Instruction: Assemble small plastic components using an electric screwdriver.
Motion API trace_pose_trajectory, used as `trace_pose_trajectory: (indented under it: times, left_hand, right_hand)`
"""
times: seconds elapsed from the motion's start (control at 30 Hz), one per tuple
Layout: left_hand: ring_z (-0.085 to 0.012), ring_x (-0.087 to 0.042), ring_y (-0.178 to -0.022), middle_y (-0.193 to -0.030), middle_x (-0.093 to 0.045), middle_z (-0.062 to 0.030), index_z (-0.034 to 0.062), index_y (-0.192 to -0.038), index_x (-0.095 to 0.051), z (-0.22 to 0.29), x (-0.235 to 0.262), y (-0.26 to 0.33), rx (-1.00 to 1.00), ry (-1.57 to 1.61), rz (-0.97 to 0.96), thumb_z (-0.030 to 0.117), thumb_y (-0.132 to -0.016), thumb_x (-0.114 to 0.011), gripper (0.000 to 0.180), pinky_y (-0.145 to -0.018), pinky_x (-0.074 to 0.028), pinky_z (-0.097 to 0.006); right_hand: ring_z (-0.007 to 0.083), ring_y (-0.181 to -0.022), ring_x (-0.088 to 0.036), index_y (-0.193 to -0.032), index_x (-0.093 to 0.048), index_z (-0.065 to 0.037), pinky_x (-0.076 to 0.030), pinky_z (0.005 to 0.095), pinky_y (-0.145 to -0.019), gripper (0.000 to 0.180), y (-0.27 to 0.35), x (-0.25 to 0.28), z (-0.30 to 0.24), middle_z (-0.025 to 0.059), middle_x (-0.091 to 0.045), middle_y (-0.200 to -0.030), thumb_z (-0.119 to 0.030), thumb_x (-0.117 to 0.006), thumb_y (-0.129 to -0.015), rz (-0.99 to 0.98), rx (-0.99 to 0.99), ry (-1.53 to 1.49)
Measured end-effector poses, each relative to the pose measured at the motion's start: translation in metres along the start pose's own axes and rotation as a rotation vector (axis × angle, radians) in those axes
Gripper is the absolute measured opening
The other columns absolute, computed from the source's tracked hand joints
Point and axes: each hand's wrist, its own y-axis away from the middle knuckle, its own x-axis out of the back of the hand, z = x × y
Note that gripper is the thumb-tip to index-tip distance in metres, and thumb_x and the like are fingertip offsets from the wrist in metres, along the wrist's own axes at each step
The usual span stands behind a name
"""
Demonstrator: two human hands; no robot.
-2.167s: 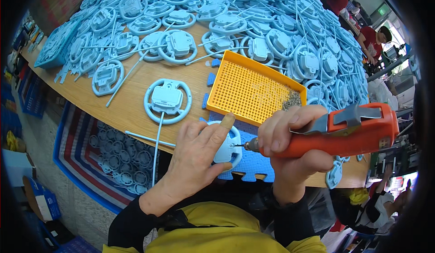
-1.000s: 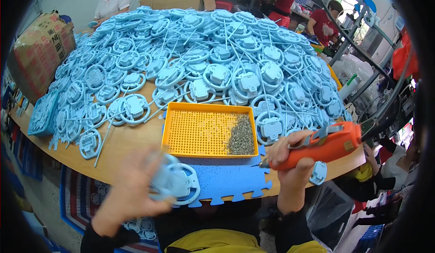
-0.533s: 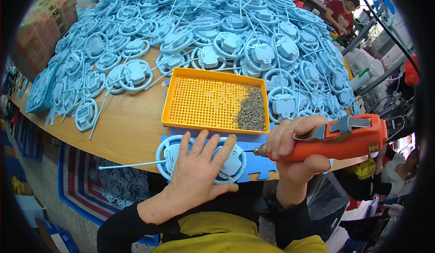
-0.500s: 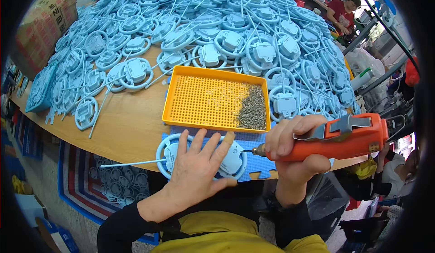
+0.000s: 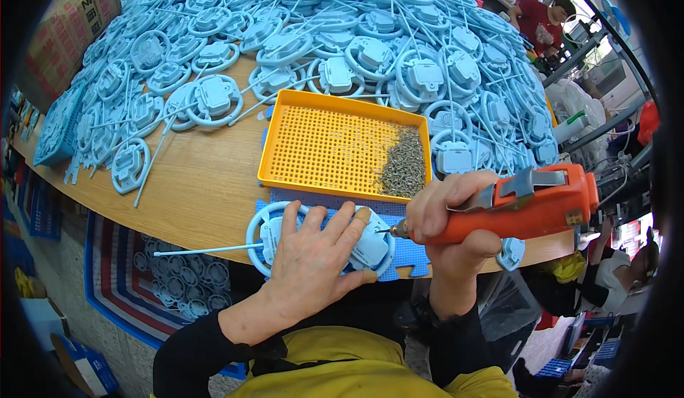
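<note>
Pointing L, orange driver (image 5: 531, 216) in R hand (image 5: 454, 257), axis approx. L–R

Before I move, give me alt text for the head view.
The right hand holds an orange power screwdriver, its bit at a blue wheel-shaped part on a foam mat; the left hand spreads across the part. Beyond sits a yellow tray, small metal pieces heaped at its right, then a big pile of similar parts.

Tray (image 5: 313, 138) on mat (image 5: 411, 254), screws (image 5: 404, 168) inside, ring parts (image 5: 370, 247) before it, heap (image 5: 422, 76) behind
</note>
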Motion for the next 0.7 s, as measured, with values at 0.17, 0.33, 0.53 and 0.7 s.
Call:
trace_pose_trajectory:
  times: [0.17,0.33,0.53,0.7]
  left_hand:
    - [-0.0289,-0.05,-0.1,-0.124,-0.054,-0.0121,0.0034,-0.126,-0.052,-0.003,0.004,0.0,0.002,0.028,-0.016,0.045,-0.064,-0.078,0.079,-0.093,-0.032,-0.05]
    - [-0.0296,-0.05,-0.098,-0.116,-0.053,-0.012,0.003,-0.122,-0.051,0.008,0.003,-0.011,0.015,0.003,-0.062,0.047,-0.062,-0.078,0.079,-0.09,-0.033,-0.048]
    - [-0.0341,-0.05,-0.106,-0.112,-0.053,-0.0153,0.0045,-0.116,-0.053,0.012,-0.02,-0.015,-0.069,-0.04,0.084,0.031,-0.064,-0.075,0.063,-0.089,-0.035,-0.048]
    - [-0.0413,-0.043,-0.122,-0.132,-0.047,-0.0224,0.003,-0.132,-0.045,0.001,0.026,0.069,0.105,-0.278,-0.028,0.032,-0.071,-0.069,0.072,-0.1,-0.033,-0.048]
  right_hand:
    - [0.0182,-0.057,-0.055,-0.099,-0.049,-0.002,-0.046,0.029,-0.05,0.061,-0.003,-0.006,0.005,0.0084,-0.056,-0.068,-0.046,-0.08,-0.071,0.023,-0.007,0.023]
    - [0.014,-0.052,-0.05,-0.094,-0.047,-0.006,-0.042,0.0274,-0.046,0.052,-0.002,0.001,0.01,0.0046,-0.052,-0.064,-0.049,-0.073,-0.078,-0.007,-0.085,0.077]
    - [0.0088,-0.082,-0.057,-0.107,-0.059,-0.003,-0.048,0.027,-0.073,0.04,-0.008,-0.003,-0.001,0.0007,-0.061,-0.09,-0.015,-0.079,-0.074,-0.037,-0.164,0.214]
    - [0.0081,-0.08,-0.055,-0.115,-0.057,-0.003,-0.046,0.0276,-0.071,0.052,0.012,-0.004,-0.04,0.0024,-0.061,-0.086,-0.012,-0.081,-0.069,-0.131,0.024,0.2]
